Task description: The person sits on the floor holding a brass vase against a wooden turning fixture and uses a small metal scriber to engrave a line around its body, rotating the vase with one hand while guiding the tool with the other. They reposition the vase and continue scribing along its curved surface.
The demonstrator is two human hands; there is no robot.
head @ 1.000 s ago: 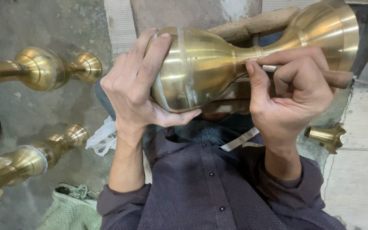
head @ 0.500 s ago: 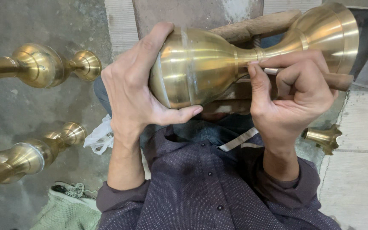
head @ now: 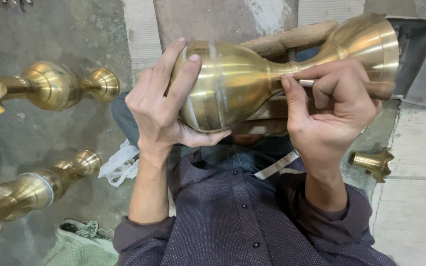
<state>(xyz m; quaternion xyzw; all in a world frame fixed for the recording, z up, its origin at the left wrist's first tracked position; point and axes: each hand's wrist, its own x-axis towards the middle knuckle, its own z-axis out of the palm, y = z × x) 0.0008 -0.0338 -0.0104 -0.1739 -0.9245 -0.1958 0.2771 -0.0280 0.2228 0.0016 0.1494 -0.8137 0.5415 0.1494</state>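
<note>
Left hand (head: 166,106) fingers (head: 183,79) shifted on brass vase (head: 232,88); index now curled lower.

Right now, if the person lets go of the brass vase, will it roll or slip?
The brass vase lies on its side with a round belly, so it would probably roll. Its polished surface looks slippery. It seems metal, so likely stiff and rather heavy; the left hand cups it underneath.

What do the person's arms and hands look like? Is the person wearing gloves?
No gloves: the left hand and the right hand are bare, with short nails. No rings or watch show. Both arms wear the sleeves of a dark purple shirt with tiny dots and dark buttons. The sleeves are pushed up, leaving the forearms uncovered.
</note>
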